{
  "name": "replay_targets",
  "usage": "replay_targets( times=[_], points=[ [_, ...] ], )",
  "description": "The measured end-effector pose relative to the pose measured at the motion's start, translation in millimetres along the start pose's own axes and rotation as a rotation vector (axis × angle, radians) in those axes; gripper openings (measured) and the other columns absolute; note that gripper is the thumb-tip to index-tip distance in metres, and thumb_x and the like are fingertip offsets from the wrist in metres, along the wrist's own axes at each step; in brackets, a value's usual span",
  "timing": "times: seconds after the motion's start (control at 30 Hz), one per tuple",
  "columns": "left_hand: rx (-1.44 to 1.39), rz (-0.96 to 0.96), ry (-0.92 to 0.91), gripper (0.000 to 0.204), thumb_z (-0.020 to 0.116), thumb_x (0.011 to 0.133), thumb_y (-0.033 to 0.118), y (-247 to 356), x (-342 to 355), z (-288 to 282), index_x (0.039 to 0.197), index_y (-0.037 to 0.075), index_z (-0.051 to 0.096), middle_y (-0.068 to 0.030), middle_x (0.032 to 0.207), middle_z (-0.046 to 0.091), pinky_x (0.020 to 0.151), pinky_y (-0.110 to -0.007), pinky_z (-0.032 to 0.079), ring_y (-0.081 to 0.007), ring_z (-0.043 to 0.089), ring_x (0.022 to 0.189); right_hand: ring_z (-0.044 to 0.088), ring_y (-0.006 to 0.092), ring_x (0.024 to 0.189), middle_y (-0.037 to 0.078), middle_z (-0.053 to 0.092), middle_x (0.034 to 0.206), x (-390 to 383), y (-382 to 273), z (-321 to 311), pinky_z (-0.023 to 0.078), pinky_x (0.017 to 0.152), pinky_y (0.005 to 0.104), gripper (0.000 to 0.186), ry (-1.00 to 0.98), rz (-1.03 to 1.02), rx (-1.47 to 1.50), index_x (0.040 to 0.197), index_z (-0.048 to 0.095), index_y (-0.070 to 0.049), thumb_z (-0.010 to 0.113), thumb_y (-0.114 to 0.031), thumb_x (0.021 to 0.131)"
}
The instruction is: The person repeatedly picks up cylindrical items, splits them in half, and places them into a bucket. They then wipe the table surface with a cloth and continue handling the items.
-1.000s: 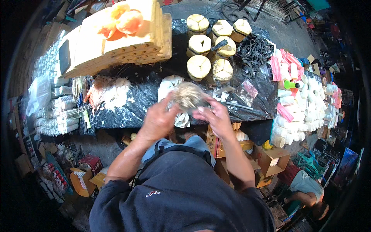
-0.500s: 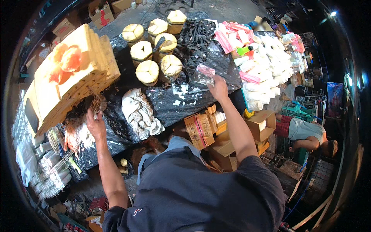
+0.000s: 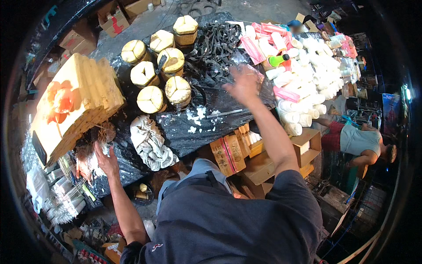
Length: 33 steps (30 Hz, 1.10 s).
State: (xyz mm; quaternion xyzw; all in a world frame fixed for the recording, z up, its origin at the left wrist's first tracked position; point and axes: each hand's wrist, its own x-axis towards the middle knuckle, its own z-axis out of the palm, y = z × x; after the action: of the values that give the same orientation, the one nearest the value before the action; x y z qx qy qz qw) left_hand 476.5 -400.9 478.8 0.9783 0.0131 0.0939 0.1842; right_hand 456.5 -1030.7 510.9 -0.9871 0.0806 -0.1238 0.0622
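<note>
My left hand [image 3: 107,161] is open, fingers stretched, just below a brown stringy bundle [image 3: 104,133] beside a stack of yellow blocks [image 3: 74,108]. Nothing shows in it. Over the black plastic-covered table [image 3: 206,143], my right hand [image 3: 244,87] is open with its fingers spread and slightly blurred. Behind its fingers lies a pink-and-white piece [image 3: 259,75], partly hidden. A thin grey rod [image 3: 226,113] lies left of my right wrist. Between my arms rests a crumpled whitish cloth [image 3: 150,143], and white flakes [image 3: 196,116] are scattered beyond it.
Several yellow cylindrical moulds [image 3: 178,90] stand on the table beside a heap of black straps [image 3: 215,44]. White candle-like cylinders [image 3: 303,83] and a green bottle [image 3: 277,60] are at the right. Cardboard boxes [image 3: 228,154] sit below the edge. Another person [image 3: 360,141] is farther right.
My right hand has lifted from the pink-and-white piece and spread its fingers. My left hand has drawn back from the brown bundle, its fingers straightening. The whole view has shifted slightly.
</note>
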Motion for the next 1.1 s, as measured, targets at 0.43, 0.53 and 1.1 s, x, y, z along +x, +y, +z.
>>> replay_targets(
  times=[0.43, 0.53, 1.1],
  points=[
    [0.048, 0.009, 0.018, 0.074, 0.078, 0.096, 0.016, 33, -44, -4, 0.159, 0.004, 0.041, -0.0295, 0.161, 0.038, 0.117, -0.056, 0.043, -0.0501, 0.043, 0.146, 0.041, 0.037, 0.151, 0.016, 0.043, 0.164, 109, 70, 108, 0.027, 0.125, 0.0631, 0.043, -0.073, -0.466, -0.153, 0.138, 0.067, -0.02, 0.056, -0.017, 0.097],
    [0.081, 0.168, 0.012, 0.073, 0.078, 0.095, 0.014, 53, -75, -4, 0.157, 0.005, 0.043, -0.0289, 0.16, 0.039, 0.117, -0.057, 0.043, -0.0501, 0.044, 0.145, 0.044, 0.034, 0.149, 0.015, 0.047, 0.161, 149, 73, 113, 0.029, 0.124, 0.0636, 0.041, -0.048, -0.462, -0.234, 0.134, 0.071, -0.019, 0.056, -0.018, 0.096],
    [-0.274, 0.733, -0.163, 0.05, 0.084, 0.081, 0.006, 260, -48, 14, 0.126, 0.006, 0.064, -0.0217, 0.147, 0.052, 0.108, -0.06, 0.044, -0.0453, 0.054, 0.136, 0.057, 0.0351, 0.125, 0.02, 0.058, 0.145, 72, -26, 103, 0.05, 0.102, 0.0508, 0.035, -0.029, -0.525, 0.062, 0.123, 0.074, -0.01, 0.065, -0.022, 0.092]
  ],
)
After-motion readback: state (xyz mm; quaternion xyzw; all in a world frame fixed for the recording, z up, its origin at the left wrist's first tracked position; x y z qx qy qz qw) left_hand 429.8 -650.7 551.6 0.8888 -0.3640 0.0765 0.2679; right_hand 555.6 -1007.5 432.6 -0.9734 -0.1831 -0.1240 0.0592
